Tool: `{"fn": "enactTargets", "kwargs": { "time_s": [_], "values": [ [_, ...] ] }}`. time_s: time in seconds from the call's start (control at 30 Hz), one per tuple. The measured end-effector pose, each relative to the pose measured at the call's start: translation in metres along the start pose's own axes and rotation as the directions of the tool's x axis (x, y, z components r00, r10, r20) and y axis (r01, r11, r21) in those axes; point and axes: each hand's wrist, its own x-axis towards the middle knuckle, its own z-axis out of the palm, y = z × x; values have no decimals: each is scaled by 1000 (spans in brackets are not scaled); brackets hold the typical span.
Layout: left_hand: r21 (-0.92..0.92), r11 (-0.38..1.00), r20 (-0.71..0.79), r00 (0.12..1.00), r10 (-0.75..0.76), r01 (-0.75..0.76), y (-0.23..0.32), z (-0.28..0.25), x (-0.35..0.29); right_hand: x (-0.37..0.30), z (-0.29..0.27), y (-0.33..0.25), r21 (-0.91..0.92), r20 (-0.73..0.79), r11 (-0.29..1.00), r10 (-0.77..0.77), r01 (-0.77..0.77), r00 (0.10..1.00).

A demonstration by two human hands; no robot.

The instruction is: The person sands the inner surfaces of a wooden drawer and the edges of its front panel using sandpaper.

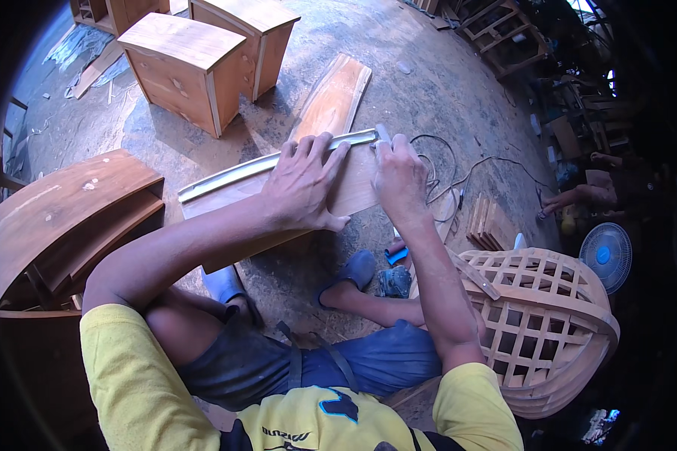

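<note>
Two cabinets (203, 64): stand on the floor (429, 83) well apart from the work, beyond the far end of the board.
Board (350, 192): lies across the person's front; surface looks bare, no marked line discernible.
Straightedge (226, 174): curved metal strip along the board's far edge.
Left hand (302, 184): spread flat, pressing strip to board.
Right hand (399, 177): closed on a small marking tool at the strip's right end.
Progress: judged at an early stage.
Room: open floor ahead; lattice frame (549, 323) crowds the right elbow.
</note>
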Motion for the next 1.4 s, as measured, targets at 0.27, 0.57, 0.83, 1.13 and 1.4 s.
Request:
{"fn": "enactTargets", "kwargs": {
  "time_s": [0.27, 0.57, 0.83, 1.13, 1.4],
  "values": [
    [3, 1000, 5, 1000, 16, -16, 3, 2, 2, 0, 0, 8, 99, -28, 993, 64, -61, 998],
    [47, 997, -108, 992, 63, -58, 3, 8, 1, -1, -8, 9, -42, 4, 999, 16, -16, 1000],
    [37, 999, 23, 999, 27, -28, 4, 0, 2, -46, -51, 7, 296, -60, 931, 241, -214, 969],
    [6, 1000, -22, 1000, -2, 3, -1, 6, 2, -9, 1, 12, 7, -42, 995, -101, 101, 994],
    [28, 1000, 9, 1000, -10, 9, 2, 2, 1, -4, -2, 17, 34, -61, 995, -94, 96, 994]
  ]
}}
